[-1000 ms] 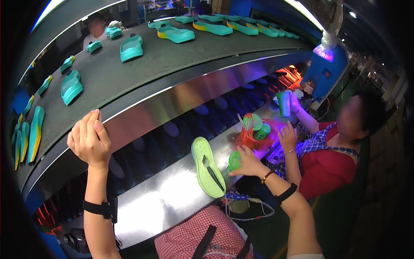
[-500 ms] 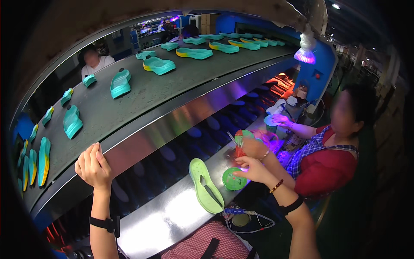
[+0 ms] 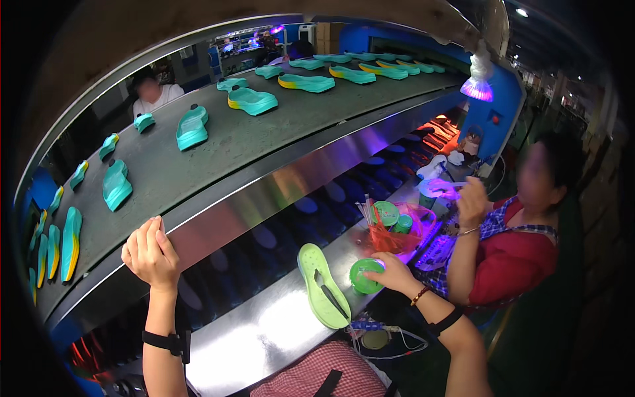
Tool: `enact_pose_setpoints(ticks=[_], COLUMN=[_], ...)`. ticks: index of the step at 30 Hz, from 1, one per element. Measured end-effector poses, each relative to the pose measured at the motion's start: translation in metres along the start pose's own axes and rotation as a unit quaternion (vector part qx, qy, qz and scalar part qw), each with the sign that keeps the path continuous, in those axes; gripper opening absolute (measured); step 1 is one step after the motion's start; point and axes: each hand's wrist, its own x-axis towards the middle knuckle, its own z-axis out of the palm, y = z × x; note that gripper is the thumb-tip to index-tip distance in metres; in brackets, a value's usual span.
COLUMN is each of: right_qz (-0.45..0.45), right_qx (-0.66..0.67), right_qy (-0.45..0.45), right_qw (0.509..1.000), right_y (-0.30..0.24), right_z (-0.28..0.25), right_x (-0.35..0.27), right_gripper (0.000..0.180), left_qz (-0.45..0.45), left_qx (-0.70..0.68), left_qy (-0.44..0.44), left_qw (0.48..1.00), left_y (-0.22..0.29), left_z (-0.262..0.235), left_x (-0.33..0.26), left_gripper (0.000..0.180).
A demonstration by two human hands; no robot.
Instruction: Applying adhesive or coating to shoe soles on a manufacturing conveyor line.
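My left hand rests against the metal edge of the conveyor, its fingers curled over it. My right hand has its fingers closed round the rim of a green cup on the steel ledge. Left of the cup lies a pale green shoe sole, with a dark slender thing lying in its hollow that I cannot make out. The far side of the cup and what is inside it are hard to see.
Turquoise and yellow soles lie along the dark belt. A co-worker on the right raises a hand beside another cup. Red plastic and green tubs stand past my cup. A pink checked cloth is near me.
My right hand has closed on the green cup. The co-worker's near arm has drawn back from the red plastic and risen. My left hand stays at the edge.
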Motion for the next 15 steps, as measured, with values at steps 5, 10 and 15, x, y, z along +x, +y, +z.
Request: enact_pose_setpoints(ticks=[5, 10, 15], right_qz=[0.057, 0.021, 0.124], right_qx=[0.066, -0.031, -0.130], right_qy=[0.104, 0.299, 0.196], right_qw=[0.991, 0.953, 0.964], right_y=[0.016, 0.023, 0.019], right_z=[-0.004, 0.001, 0.019], right_x=[0.054, 0.137, 0.175], right_gripper=[0.047, 0.062, 0.045], left_qz=[-0.013, -0.004, 0.001], left_qx=[-0.002, -0.007, -0.009], left_qy=[-0.006, -0.001, 0.000], left_qw=[1.000, 1.000, 1.000], left_y=[0.000, -0.001, 0.000], left_z=[0.001, 0.000, 0.003], left_x=[-0.001, 0.002, 0.002], left_gripper=[0.024, 0.024, 0.026])
